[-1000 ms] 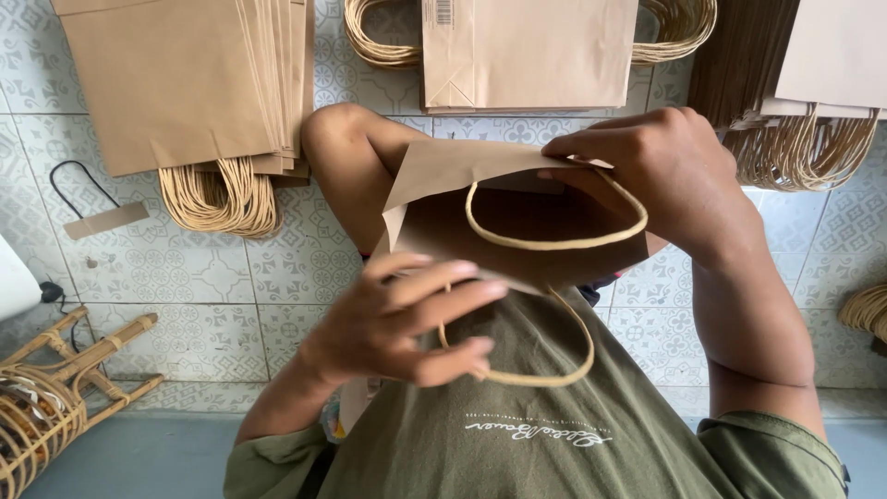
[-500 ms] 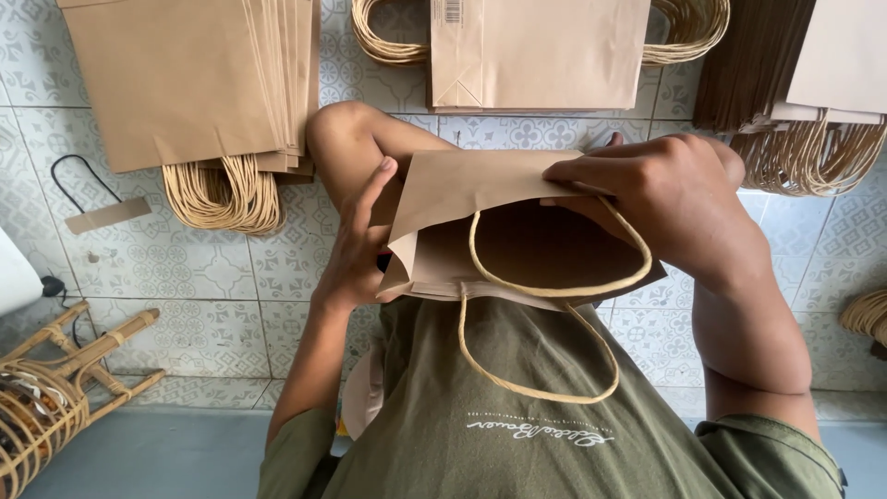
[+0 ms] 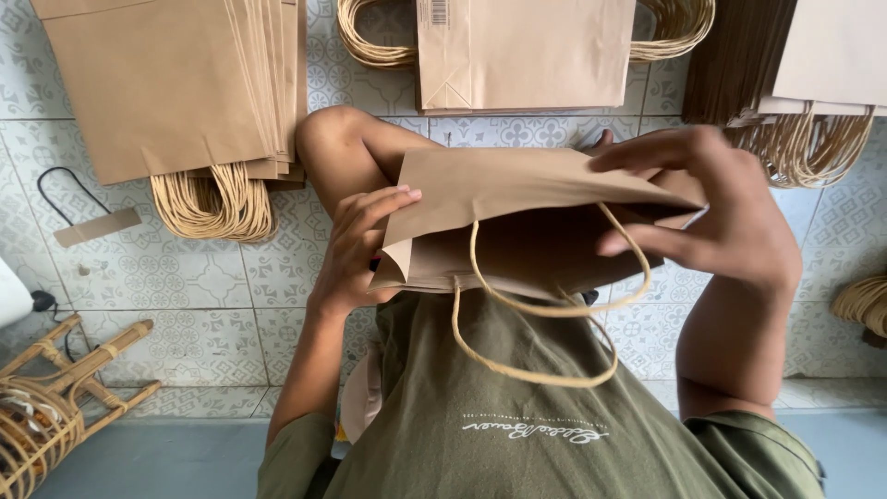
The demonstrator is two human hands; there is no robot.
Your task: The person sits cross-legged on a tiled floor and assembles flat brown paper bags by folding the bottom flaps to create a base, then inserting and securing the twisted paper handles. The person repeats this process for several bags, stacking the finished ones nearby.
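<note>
- Gripping the brown paper bag [image 3: 517, 222] at its left edge, the left hand [image 3: 356, 245] steadies it over the lap.
- Right hand [image 3: 716, 208] pinches the bag's open mouth.
- Flat bag stacks [image 3: 176, 83] lie on the tiled floor [image 3: 176, 296].

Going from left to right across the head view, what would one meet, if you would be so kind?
Rattan stool → loose black-handled tag → stack of flat paper bags → left hand → open paper bag → right hand → rope handles of the far-right stack.
</note>
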